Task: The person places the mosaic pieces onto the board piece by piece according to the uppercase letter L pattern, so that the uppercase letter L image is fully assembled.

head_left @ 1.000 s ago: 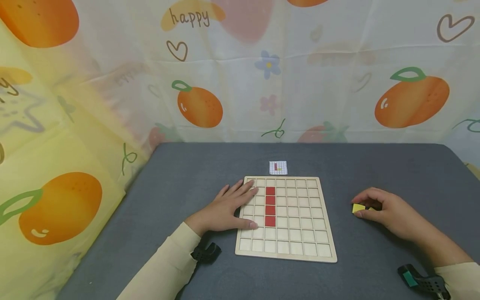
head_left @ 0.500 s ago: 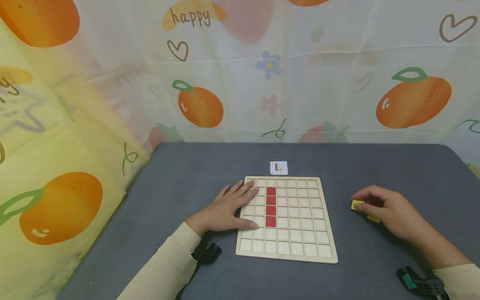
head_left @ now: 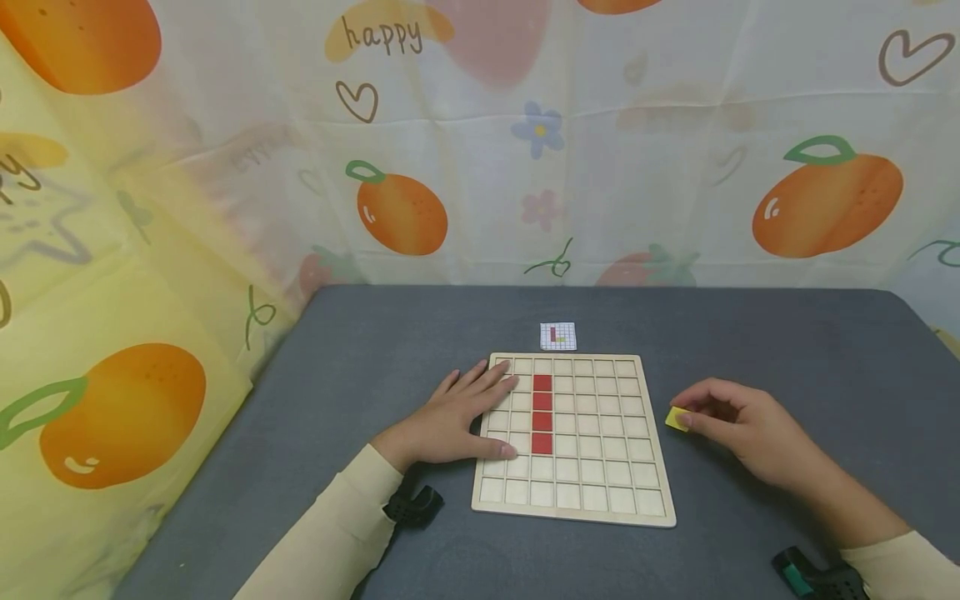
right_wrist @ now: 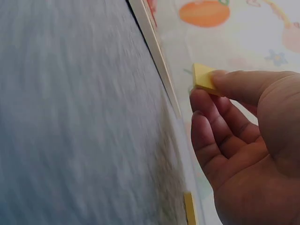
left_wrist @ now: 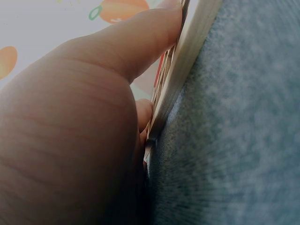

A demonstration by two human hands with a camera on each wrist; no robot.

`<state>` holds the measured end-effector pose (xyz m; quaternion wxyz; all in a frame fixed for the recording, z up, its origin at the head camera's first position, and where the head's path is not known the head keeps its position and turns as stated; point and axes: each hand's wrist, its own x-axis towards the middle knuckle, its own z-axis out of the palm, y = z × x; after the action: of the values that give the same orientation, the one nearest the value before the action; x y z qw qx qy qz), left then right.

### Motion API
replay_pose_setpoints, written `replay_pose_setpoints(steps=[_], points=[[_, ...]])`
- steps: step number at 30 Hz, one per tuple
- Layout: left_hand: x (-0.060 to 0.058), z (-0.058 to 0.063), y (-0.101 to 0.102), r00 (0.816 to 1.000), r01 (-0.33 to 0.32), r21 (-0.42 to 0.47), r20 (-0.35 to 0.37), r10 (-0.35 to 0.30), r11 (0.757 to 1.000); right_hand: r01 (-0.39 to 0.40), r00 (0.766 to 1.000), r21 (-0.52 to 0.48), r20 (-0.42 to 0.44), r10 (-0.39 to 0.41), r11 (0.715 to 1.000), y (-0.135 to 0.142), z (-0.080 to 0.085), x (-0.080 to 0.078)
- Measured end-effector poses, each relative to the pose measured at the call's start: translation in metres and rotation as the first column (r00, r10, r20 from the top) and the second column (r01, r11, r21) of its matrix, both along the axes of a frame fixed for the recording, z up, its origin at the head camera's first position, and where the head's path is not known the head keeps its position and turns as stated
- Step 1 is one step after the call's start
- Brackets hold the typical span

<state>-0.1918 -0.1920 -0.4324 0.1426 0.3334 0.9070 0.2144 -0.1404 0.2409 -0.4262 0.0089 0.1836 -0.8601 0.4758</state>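
A wooden grid board (head_left: 592,507) lies on the table, with several red square tiles (head_left: 542,421) in one column left of its middle. My left hand (head_left: 453,425) rests with spread fingers on the board's left side; its thumb lies over the edge in the left wrist view. Off the board's right edge, my right hand (head_left: 750,429) pinches a yellow square tile (head_left: 677,418) between thumb and fingers. The right wrist view shows that tile (right_wrist: 204,78) held above the tabletop. Another yellow tile (right_wrist: 190,208) lies on the table there, hidden by the hand in the head view.
A small printed grid card (head_left: 558,336) with red and yellow marks lies just behind the board. The dark grey table (head_left: 390,333) ends at a fruit-patterned cloth (head_left: 480,167) behind, with another stretch of cloth at the left.
My right hand has picked up one yellow tile and moved left with it toward the board, leaving the other yellow tile behind. The left hand has stayed in place.
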Motion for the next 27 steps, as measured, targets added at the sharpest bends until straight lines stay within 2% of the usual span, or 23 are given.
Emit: replay_pose_setpoints(steps=[7,16,23,27], points=[[0.0,0.001,0.001,1.0,-0.005,-0.004,0.006,0.005,1.0,-0.062,0.996,-0.069,0.052,0.066,0.996,-0.019,-0.001,0.002],[0.001,0.003,0.002,1.0,-0.013,-0.006,0.013,0.013,1.0,-0.103,0.994,-0.118,0.006,0.105,0.988,-0.044,-0.005,0.004],[0.001,0.003,0.002,1.0,-0.005,-0.004,0.012,0.005,1.0,-0.124,0.99,-0.117,0.053,0.131,0.985,-0.065,-0.002,0.005],[0.001,0.003,0.002,1.0,-0.004,-0.001,0.011,0.004,1.0,-0.122,0.991,-0.104,0.041,0.126,0.987,-0.081,-0.002,0.003]])
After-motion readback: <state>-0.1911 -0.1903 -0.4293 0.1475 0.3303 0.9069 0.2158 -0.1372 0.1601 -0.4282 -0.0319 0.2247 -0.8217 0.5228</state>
